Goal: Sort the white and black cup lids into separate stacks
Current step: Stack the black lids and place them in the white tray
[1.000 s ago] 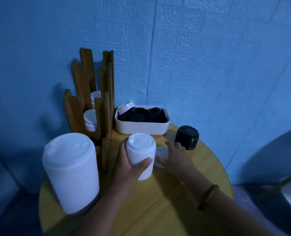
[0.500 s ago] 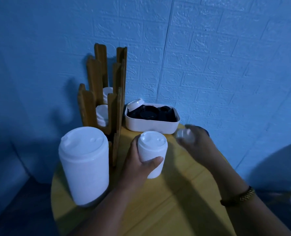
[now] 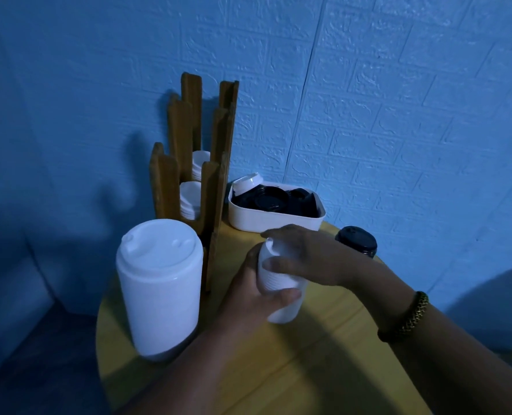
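A short stack of white lids (image 3: 280, 284) stands mid-table. My left hand (image 3: 248, 292) is wrapped around its side. My right hand (image 3: 305, 256) lies over its top, pressing a white lid down onto it; only that lid's edge shows. A taller white stack (image 3: 160, 283) stands at the near left. A black lid stack (image 3: 357, 241) sits at the far right edge. The white bin (image 3: 278, 219) behind holds several black lids (image 3: 272, 200) and one white lid (image 3: 247, 182) leaning in its left corner.
A wooden slatted holder (image 3: 209, 163) at the back left holds white lids (image 3: 190, 199) in its slots. The round yellow table (image 3: 293, 369) stands against a blue brick-textured wall. A pale rounded object shows at the far right edge.
My right hand picked a white lid off the table, lifted it and brought it left onto the top of the short white stack. My left hand kept its grip on the stack.
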Available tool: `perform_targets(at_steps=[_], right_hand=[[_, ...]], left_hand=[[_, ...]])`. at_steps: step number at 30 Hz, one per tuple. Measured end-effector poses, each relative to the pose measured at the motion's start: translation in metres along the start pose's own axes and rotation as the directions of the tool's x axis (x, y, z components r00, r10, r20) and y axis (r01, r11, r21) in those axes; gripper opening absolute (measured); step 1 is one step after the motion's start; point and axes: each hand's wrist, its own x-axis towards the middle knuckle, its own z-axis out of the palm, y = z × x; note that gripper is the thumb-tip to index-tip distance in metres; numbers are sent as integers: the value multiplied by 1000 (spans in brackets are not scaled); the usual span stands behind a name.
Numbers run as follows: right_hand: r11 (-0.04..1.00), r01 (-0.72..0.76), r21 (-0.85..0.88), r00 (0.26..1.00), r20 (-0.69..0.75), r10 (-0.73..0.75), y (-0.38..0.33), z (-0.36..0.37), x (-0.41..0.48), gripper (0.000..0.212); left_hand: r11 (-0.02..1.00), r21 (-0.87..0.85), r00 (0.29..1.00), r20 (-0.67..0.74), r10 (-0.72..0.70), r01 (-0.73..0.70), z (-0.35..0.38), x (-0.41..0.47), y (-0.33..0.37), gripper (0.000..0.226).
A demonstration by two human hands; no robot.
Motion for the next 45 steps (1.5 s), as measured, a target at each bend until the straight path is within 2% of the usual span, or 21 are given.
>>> perform_targets(at_steps=[4, 6, 8, 11, 16, 19, 21, 22, 24, 25, 26, 28, 29, 33, 36, 41, 43, 45], right_hand=[[993, 4, -121, 998, -67, -12, -3, 14, -3, 61], [992, -37, -121, 993, -112, 23, -6, 18, -5, 61], [983, -105, -150, 968, -242, 66, -12, 29, -5, 60], [980, -122, -155, 939, -337, 63, -17, 43, -5, 57], [996, -36, 84, 949, -310, 61, -6, 36, -2, 55], [997, -69, -32, 943, -330, 55, -10, 41, 5, 62], [998, -53, -25, 969, -244, 45, -12, 36, 7, 68], [997, -35, 65, 985, -169, 45, -13, 28, 8, 69], [931, -35, 363, 997, -57, 59, -8, 6, 15, 60], [894, -31, 446, 993, -86, 77, 0, -5, 25, 53], [899, -10, 438, 979, -179, 98, 11, -14, 39, 46], [950, -33, 309, 926, -348, 146, 38, -26, 78, 36], [964, -80, 254, 915, -365, 172, 49, -29, 98, 34], [972, -139, 191, 938, -289, 191, 65, -41, 162, 35], [978, -146, 150, 974, -149, 168, 57, -48, 187, 49], [947, -276, 167, 961, 9, 278, 59, -47, 219, 73], [936, -284, 207, 958, 11, 288, 64, -44, 224, 70], [905, -271, 328, 952, -50, 303, 69, -43, 226, 60]], left_hand=[[999, 35, 999, -39, 16, -15, 3, 1, 1, 95], [995, 100, 998, -53, 22, -17, 5, 0, 1, 86], [989, 146, 997, -68, 30, -19, 6, -1, -1, 75], [987, 162, 996, -80, 27, -14, 7, -3, -2, 81], [993, 118, 996, -89, 17, -6, 6, -2, 4, 96], [996, 81, 996, -86, 29, -22, 8, 1, 8, 111], [998, 44, 991, -125, 54, -48, 8, 2, 6, 104], [998, 29, 987, -151, 60, -56, 7, 3, 5, 96], [998, 14, 981, -181, 69, -67, 4, 3, 3, 87], [998, 13, 979, -192, 70, -69, 2, 3, 2, 89], [998, 13, 978, -199, 70, -69, 2, 3, 1, 91], [998, 8, 978, -203, 56, -55, 4, 4, -3, 95], [999, 7, 977, -207, 45, -45, 4, 5, -4, 95], [1000, -12, 966, -258, 5, -8, 3, 6, -3, 88], [997, -80, 969, -243, -36, 17, 2, 6, -1, 90], [995, -95, 976, -215, -28, 7, 3, 10, -3, 89], [995, -101, 976, -218, -23, 1, 2, 10, -3, 89], [996, -95, 975, -221, -15, -6, 2, 9, -3, 88]])
